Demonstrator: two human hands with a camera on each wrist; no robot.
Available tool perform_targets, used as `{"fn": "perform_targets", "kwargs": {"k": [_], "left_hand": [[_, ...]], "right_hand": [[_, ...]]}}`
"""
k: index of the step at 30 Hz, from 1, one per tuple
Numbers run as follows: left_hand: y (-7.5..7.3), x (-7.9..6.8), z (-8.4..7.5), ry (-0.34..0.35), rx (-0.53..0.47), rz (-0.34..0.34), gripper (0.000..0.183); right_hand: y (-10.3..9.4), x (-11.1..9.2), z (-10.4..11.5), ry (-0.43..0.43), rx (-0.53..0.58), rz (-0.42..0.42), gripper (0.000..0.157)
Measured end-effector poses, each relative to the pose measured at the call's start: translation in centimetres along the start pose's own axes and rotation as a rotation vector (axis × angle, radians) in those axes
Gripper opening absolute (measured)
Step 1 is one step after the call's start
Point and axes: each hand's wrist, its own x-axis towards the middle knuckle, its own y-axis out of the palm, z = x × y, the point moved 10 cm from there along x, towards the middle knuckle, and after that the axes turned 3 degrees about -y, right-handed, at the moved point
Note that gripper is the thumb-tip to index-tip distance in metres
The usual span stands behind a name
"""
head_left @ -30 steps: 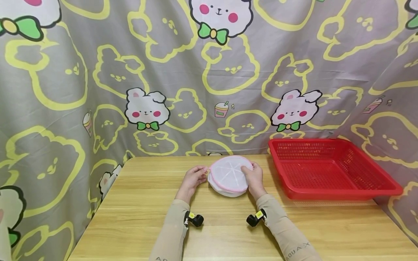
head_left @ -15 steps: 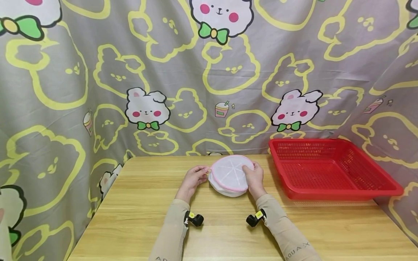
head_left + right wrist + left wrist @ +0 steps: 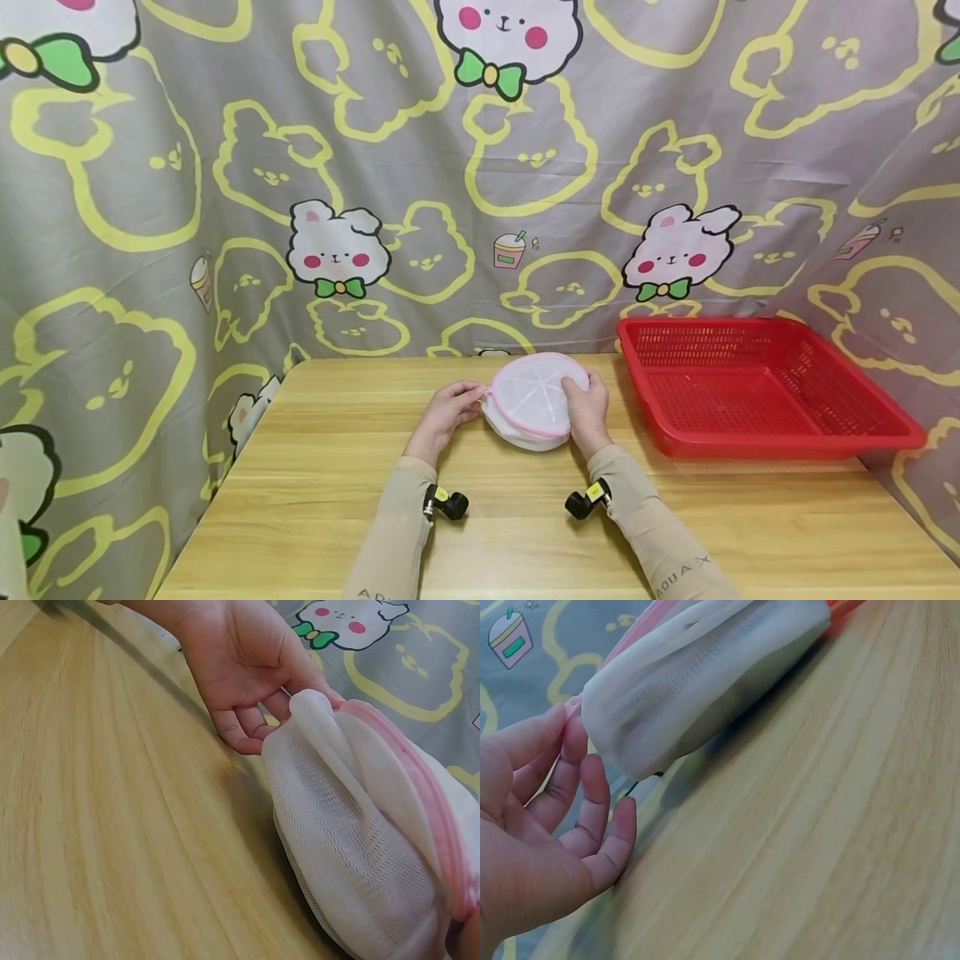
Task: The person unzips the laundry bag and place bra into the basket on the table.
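A round white mesh laundry bag [image 3: 531, 398] with pink trim is held just above the wooden table, near its far edge. My left hand [image 3: 442, 419] pinches the pink end at the bag's left side between thumb and forefinger; the other fingers are loosely bent, as the left wrist view shows. On the opposite side, my right hand [image 3: 588, 413] grips the rim, thumb on the top face and fingers out of sight beneath. In the right wrist view a pink zipper [image 3: 435, 802] runs along the bag's edge, and the mesh side sags in folds.
A red perforated plastic basket [image 3: 787, 447] stands right of the bag at the back of the table [image 3: 517, 554]. Behind and at both sides hangs a grey curtain [image 3: 420, 175] with cartoon rabbits. Each forearm carries a small black wrist camera.
The laundry bag has shifted slightly right and away from me, its top face rising a little. Both hands have kept hold of it; the left has followed to the right.
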Motion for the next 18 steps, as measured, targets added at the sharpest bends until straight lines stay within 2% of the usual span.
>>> {"fn": "perform_targets", "kwargs": {"k": [4, 10, 15, 18], "left_hand": [[0.1, 0.1, 0.1, -0.003, 0.012, 0.004, 0.021], [-0.3, -0.1, 0.0, -0.009, -0.016, -0.038, 0.022], [-0.7, -0.1, 0.0, -0.007, -0.026, -0.067, 0.024], [-0.9, -0.1, 0.1, -0.006, -0.041, -0.08, 0.023]], "right_hand": [[-0.1, 0.1, -0.1, 0.008, 0.008, -0.006, 0.034], [0.1, 0.6, -0.6, 0.053, -0.035, 0.014, 0.035], [0.4, 0.9, -0.7, 0.083, -0.102, 0.09, 0.041], [0.7, 0.8, -0.2, 0.064, -0.165, 0.159, 0.047]]}}
